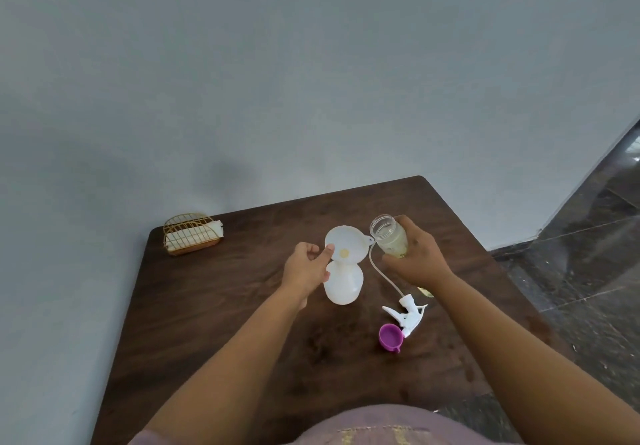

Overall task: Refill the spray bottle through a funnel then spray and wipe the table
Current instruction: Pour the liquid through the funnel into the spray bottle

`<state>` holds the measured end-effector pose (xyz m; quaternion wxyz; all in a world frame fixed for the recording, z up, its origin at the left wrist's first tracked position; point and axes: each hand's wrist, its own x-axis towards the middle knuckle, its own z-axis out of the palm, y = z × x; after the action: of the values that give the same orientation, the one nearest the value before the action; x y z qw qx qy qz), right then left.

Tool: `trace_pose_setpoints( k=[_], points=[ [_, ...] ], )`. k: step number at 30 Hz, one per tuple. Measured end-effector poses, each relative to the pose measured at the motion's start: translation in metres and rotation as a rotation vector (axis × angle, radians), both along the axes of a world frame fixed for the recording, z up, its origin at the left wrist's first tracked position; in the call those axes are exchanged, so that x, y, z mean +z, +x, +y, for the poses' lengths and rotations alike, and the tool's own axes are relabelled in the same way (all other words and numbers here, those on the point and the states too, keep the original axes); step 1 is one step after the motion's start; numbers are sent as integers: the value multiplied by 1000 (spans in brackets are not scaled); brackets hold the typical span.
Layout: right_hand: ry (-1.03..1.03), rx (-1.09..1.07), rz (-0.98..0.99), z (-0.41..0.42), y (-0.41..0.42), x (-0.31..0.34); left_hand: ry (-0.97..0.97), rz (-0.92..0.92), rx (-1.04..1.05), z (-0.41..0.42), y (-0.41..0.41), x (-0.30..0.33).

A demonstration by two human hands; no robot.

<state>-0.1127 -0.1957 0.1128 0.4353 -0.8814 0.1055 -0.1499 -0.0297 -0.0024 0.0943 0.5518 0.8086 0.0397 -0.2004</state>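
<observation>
Mid-bench: white bottle (343,283) upright, funnel (347,244) seated in neck, rim pinched by left hand (306,268) fingers; jar (389,236) at 3 o'clock, gripped by right hand (417,257), tilted toward funnel; best poured slowly, funnel kept steady.

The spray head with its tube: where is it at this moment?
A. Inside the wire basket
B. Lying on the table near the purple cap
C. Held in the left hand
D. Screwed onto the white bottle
B: the spray head lies on the table beside the purple cap, while the funnel sits in the neck of the white bottle.
</observation>
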Motion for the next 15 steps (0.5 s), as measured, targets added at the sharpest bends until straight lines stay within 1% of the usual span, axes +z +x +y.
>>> trace_pose_setpoints(
  k=[2,5,10,15],
  points=[
    [-39,-3,10,-1,7,-3,-2,15,-39,-4,4,-1],
    [-134,-9,23,-6,16,-8,34,-10,-75,-6,7,-4],
    [-303,5,38,-14,31,-12,-23,84,-145,-6,13,-5],
    [-421,51,63,-20,47,-17,-67,56,-133,-8,13,-5]
  ],
)
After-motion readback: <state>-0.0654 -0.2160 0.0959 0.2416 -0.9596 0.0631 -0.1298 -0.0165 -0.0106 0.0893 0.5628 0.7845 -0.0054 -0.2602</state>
